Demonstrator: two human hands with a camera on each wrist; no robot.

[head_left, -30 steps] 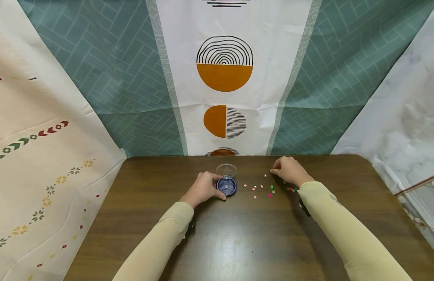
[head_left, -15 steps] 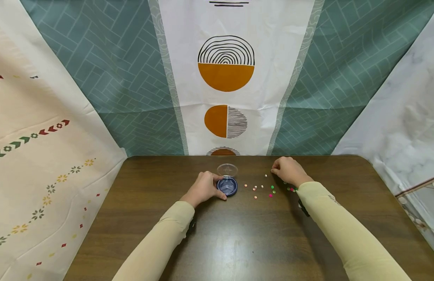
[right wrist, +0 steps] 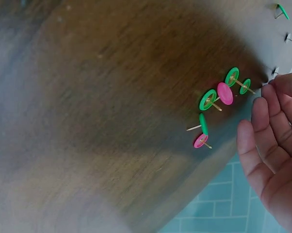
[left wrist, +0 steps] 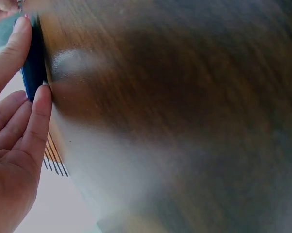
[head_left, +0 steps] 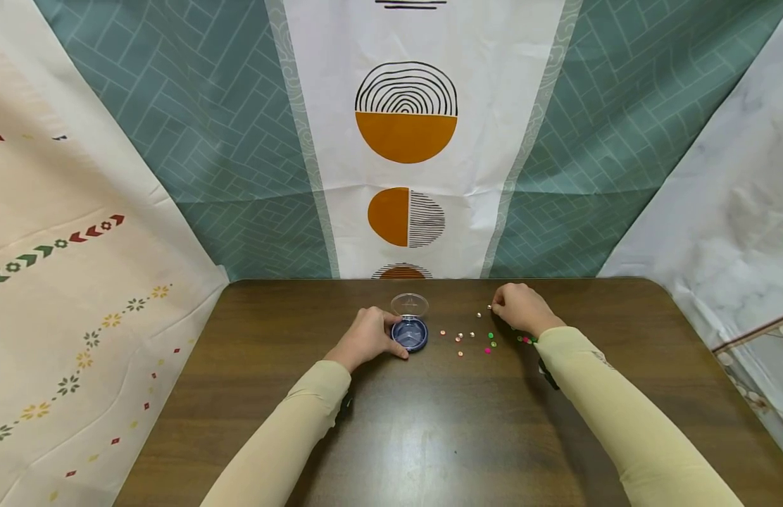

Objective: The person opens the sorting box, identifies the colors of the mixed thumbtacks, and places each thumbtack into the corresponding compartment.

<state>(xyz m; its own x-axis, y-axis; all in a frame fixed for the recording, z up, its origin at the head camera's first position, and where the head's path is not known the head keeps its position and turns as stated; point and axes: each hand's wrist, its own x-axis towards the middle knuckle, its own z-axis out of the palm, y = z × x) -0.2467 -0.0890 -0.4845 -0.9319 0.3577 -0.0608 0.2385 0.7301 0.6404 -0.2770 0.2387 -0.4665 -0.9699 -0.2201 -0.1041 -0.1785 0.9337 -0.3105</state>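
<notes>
My left hand (head_left: 366, 341) holds a small round blue case (head_left: 409, 336) by its left side, thumb in front and fingers behind. Its clear lid (head_left: 409, 304) stands raised at the back, and dividers part the inside into compartments. In the left wrist view the blue case (left wrist: 34, 60) shows edge-on between thumb and fingers. Near the table's back edge my right hand (head_left: 521, 308) has its thumb and fingertips close together at a silver thumbtack (head_left: 489, 307). This thumbtack (right wrist: 275, 71) also shows at the fingertips in the right wrist view; whether it is pinched, I cannot tell.
Several metallic thumbtacks (head_left: 460, 336) lie scattered between the case and my right hand. Green and pink thumbtacks (right wrist: 225, 93) lie under and beside that hand, some with pins pointing up or sideways. A patterned curtain (head_left: 405, 141) hangs behind the brown table (head_left: 429, 436).
My right fingertips have shifted very slightly to the right, and a silver thumbtack now shows at their left. My left hand keeps its hold on the case, which stays in place.
</notes>
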